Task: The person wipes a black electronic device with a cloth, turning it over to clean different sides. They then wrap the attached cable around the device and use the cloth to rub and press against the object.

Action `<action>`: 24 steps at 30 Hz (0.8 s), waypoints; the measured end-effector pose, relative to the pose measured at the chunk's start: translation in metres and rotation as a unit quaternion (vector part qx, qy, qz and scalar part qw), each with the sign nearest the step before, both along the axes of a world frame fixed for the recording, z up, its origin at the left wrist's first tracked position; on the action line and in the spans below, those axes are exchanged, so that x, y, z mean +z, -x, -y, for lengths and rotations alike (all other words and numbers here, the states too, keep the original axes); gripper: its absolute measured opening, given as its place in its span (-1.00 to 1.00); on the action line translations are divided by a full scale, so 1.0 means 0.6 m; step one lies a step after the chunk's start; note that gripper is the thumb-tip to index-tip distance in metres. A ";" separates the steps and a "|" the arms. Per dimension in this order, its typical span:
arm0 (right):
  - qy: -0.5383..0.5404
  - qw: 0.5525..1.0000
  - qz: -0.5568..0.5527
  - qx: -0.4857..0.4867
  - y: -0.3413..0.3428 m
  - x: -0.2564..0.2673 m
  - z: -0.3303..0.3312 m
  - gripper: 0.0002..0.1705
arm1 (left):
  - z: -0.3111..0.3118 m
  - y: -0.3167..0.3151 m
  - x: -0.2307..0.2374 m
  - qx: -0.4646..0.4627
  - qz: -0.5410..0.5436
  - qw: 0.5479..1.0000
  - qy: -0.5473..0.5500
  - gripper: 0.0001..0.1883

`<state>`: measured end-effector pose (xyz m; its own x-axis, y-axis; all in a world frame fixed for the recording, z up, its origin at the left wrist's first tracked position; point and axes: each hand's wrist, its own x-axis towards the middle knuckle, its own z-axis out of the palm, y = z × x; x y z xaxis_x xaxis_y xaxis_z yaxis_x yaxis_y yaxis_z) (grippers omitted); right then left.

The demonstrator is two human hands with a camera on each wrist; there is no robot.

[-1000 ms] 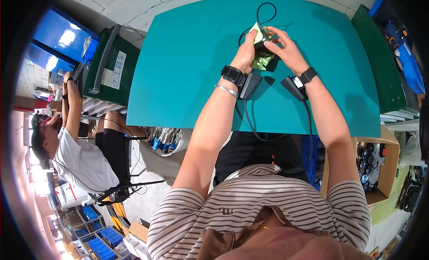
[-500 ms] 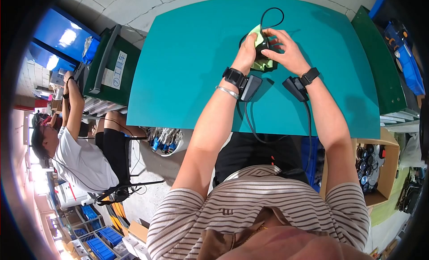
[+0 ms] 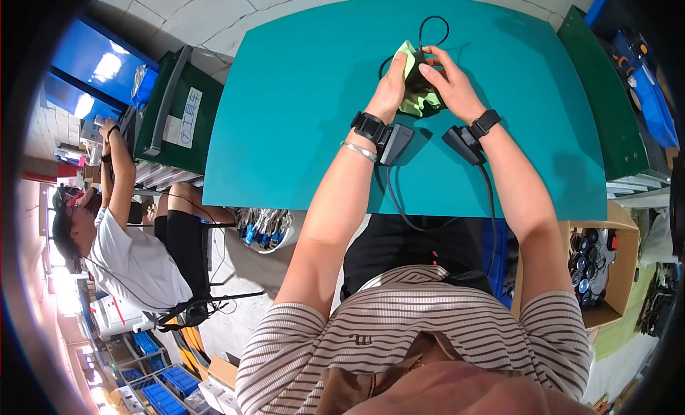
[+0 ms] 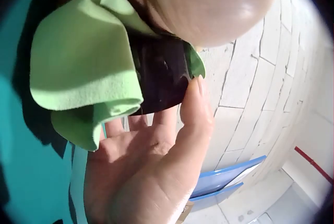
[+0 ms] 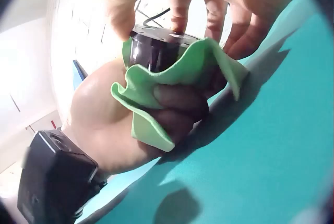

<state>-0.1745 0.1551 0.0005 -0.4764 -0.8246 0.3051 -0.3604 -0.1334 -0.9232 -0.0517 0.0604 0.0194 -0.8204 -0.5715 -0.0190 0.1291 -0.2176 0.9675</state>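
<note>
A glossy black device [image 4: 162, 73] with rounded sides is partly wrapped in a light green cloth [image 4: 83, 57], low over the table. My left hand [image 3: 389, 90] grips it through the cloth; in the right wrist view, its fingers curl under the cloth's folds. From the other side my right hand [image 3: 457, 90] pinches the device's upper edge between thumb and fingertips. A black cable [image 3: 434, 17] comes out of the device and loops beyond the hands. Cloth and fingers hide much of the device.
The teal table [image 3: 285, 129] lies under both hands. Beyond its front right edge stands a cardboard box [image 3: 622, 272] of round black parts. A green tool cabinet [image 3: 178, 115] is on the left, where another person [image 3: 139, 258] sits. Wrist cameras [image 3: 396, 144] trail cables towards my lap.
The cable loop has swung to the right and turned more upright. My right fingers have shifted on the device, while my left hand keeps its hold with the cloth.
</note>
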 end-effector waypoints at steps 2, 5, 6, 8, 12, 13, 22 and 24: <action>0.003 0.997 0.070 -0.006 0.003 -0.002 0.003 -0.40 | 0.002 0.004 -0.008 0.001 0.024 1.000 0.004 -0.34; 0.011 0.982 0.188 -0.008 0.001 0.003 0.004 -0.43 | 0.009 0.009 -0.029 0.007 -0.012 0.995 0.094 -0.32; 0.020 0.975 0.219 -0.021 -0.004 0.013 0.000 -0.42 | 0.011 0.011 -0.030 0.020 -0.010 0.985 0.173 -0.32; 0.038 0.965 0.254 -0.049 -0.007 0.018 -0.001 -0.40 | 0.013 0.013 -0.034 0.029 -0.009 0.967 0.253 -0.32; 0.035 0.965 0.257 -0.044 0.000 0.008 0.005 -0.38 | -0.007 0.000 -0.009 0.005 0.051 0.941 0.335 -0.25; 0.039 0.979 0.199 -0.031 0.001 0.001 0.008 -0.38 | -0.008 -0.001 -0.008 0.007 0.065 0.936 0.347 -0.22; 0.060 0.997 -0.021 0.052 -0.007 0.010 0.000 -0.34 | 0.012 0.016 -0.031 0.061 -0.060 0.970 0.228 -0.43; 0.073 0.993 -0.059 0.069 -0.006 0.007 -0.001 -0.31 | 0.011 0.012 -0.026 0.062 -0.058 0.974 0.210 -0.45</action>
<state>-0.1710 0.1554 0.0046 -0.3155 -0.8223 0.4736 -0.4333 -0.3191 -0.8428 -0.0589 0.0538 0.0039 -0.7272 -0.6038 0.3264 0.2434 0.2177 0.9452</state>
